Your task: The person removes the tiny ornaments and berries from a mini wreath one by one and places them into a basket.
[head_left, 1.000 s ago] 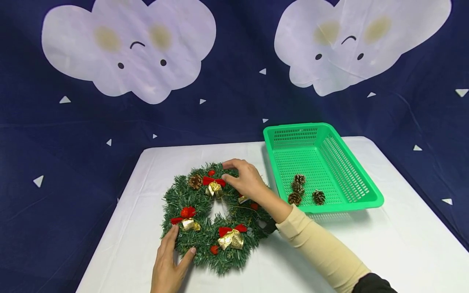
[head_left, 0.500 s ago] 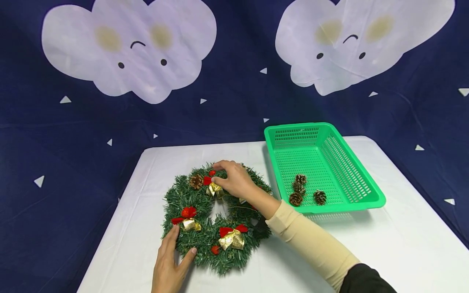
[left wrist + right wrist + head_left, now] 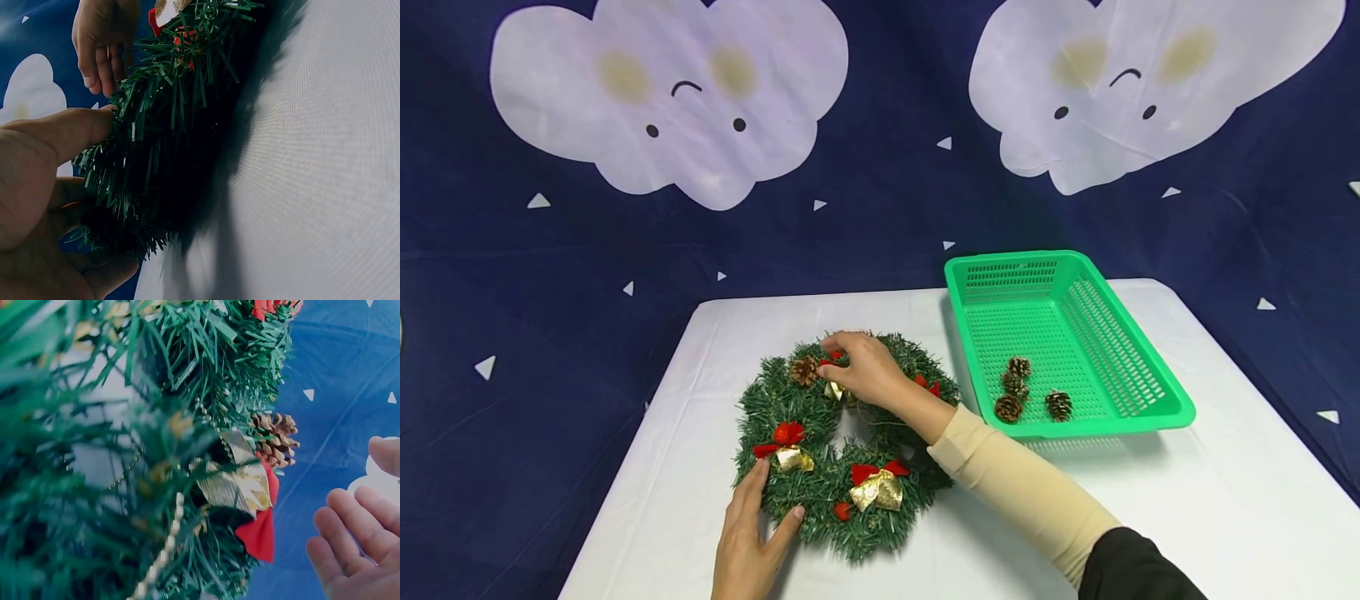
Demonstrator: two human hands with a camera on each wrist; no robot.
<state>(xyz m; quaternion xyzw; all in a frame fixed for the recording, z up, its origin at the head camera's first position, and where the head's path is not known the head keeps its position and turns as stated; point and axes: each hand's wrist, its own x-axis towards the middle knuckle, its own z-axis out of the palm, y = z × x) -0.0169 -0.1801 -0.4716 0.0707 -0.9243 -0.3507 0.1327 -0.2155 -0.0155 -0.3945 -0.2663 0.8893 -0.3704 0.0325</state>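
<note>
A green tinsel wreath (image 3: 778, 404) lies on the white table, decorated with red-and-gold bows and red berries. At its near left edge my left hand (image 3: 748, 533) grips it, thumb on one side and fingers round the other, as the left wrist view shows. Above the wreath's far part my right hand (image 3: 868, 367) hovers with bent, loose fingers, holding nothing. It partly covers a bow, and its fingertips point toward a pine cone (image 3: 803, 372) fixed in the wreath. In the right wrist view the fingers are apart from that gold-and-red bow (image 3: 234, 481).
To the right of the wreath stands a green perforated basket (image 3: 1123, 333). Several loose pine cones (image 3: 1058, 406) lie near its front left corner. Behind the table hangs a dark blue cloth (image 3: 880, 242) printed with clouds and small white triangles.
My right hand has moved left over the wreath, from beside the top bow to over it, toward the pine cone. The left hand keeps its place on the wreath.
</note>
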